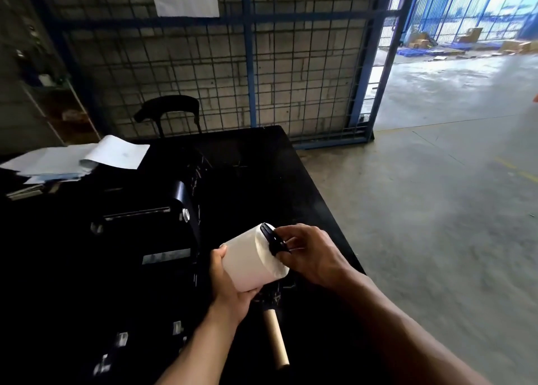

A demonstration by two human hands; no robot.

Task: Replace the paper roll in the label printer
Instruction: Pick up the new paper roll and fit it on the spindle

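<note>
We see a full white paper roll (250, 258), smooth and unmarked, held in the air above the near right part of a black table (291, 166), just right of the open black label printer (163, 210). The left hand (230, 285) cradles it from below, fingers curled under its side and thumb hooked over its left end. The right hand (314, 253) reaches in from the right and pinches a small black holder piece (270, 239) against the roll's right end face. The roll lies on its side, its long axis running left to right and rising slightly toward the right hand. Below the hands a bare cardboard core (275, 338) lies on the table, pointing away from us.
</note>
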